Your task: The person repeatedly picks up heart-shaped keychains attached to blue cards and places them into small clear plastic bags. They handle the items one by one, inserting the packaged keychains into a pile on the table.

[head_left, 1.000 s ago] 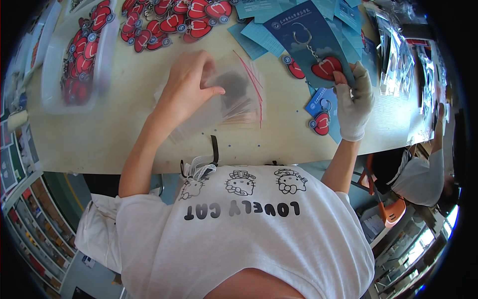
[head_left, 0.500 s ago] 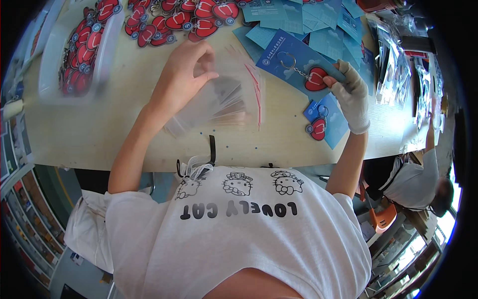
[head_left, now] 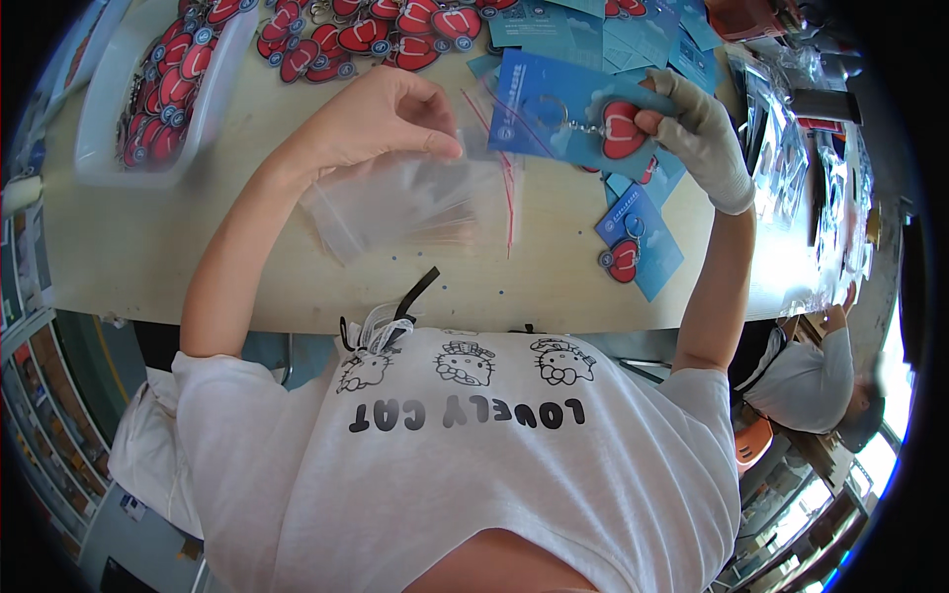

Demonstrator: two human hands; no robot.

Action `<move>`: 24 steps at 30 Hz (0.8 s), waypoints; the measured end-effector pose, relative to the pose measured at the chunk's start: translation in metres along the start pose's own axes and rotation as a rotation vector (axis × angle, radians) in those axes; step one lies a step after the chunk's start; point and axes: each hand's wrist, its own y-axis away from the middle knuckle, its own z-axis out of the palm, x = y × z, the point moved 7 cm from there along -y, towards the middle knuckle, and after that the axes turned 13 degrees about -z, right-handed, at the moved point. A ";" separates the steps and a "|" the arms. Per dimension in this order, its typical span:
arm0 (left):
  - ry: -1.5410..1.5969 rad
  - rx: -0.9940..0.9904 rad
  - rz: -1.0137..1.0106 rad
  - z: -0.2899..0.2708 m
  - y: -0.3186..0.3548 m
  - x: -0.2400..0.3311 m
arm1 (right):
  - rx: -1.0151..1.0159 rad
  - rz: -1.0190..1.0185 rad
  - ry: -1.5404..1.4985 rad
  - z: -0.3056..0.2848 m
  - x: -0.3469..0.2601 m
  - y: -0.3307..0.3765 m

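Observation:
My left hand pinches the top of a clear zip bag with a red strip, lifted off a stack of clear zip bags lying on the wooden table. My right hand, in a white glove, grips a blue card with a red heart keychain against it, held next to the lifted bag. A second blue card with a red heart keychain lies on the table under my right wrist.
A white tray full of red heart keychains stands at the far left. More red keychains and blue cards lie along the far edge. Filled clear bags sit at the right. Another person in white sits at the lower right.
My left hand has lifted one clear bag off the stack. My right hand has raised the blue card and heart keychain up and leftward, close to the bag.

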 end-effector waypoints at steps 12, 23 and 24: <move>0.084 -0.099 0.041 0.010 -0.007 0.009 | 0.023 0.038 0.085 -0.024 0.001 -0.003; 0.188 -0.151 0.009 0.019 -0.012 0.013 | -0.272 0.128 0.014 -0.007 0.011 0.002; 0.197 -0.165 -0.002 0.021 -0.014 0.014 | -0.283 0.132 0.022 -0.005 0.010 0.000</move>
